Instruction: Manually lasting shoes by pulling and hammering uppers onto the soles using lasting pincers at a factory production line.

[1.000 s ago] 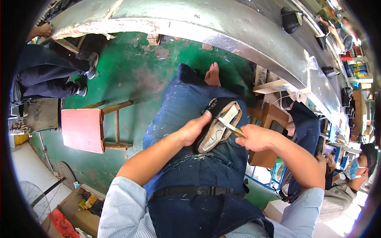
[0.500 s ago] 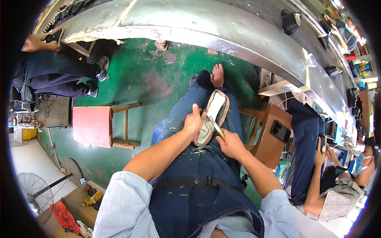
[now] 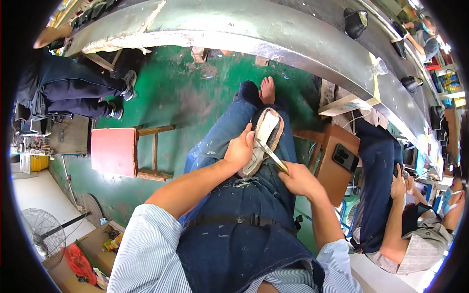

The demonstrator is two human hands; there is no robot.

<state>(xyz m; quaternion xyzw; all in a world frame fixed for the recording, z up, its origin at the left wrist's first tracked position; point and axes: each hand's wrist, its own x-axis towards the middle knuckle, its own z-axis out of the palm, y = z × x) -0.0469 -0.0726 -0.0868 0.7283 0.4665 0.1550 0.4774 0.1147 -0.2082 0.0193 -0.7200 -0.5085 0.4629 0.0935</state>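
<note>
An unfinished shoe [image 3: 269, 128] lies bottom up across my lap, its white underside ringed by a rough, turned-in edge. My left hand [image 3: 239, 149] is closed round the shoe's left side, the thumb pointing up along it. In my right hand [image 3: 300, 178] is a slim knife-like tool [image 3: 271, 154] with a silver front part and a brass-coloured handle. The tool's tip rests at the middle of the shoe, close to my left thumb; whether it touches the surface is hard to tell. My fingers hide part of the shoe's left edge and the tool's rear end.
A long metal-topped bench [image 3: 273, 29] curves across the far side, with black shoes [image 3: 355, 23] on it. A pink-topped stool [image 3: 115, 152] stands at left. At right, a brown stool [image 3: 337, 163] bears a black phone [image 3: 345, 157]; a seated co-worker [image 3: 391, 215] is close beyond it.
My right hand has drawn back to the right with the tool, showing more of its handle. The left hand has shifted slightly up along the shoe.
</note>
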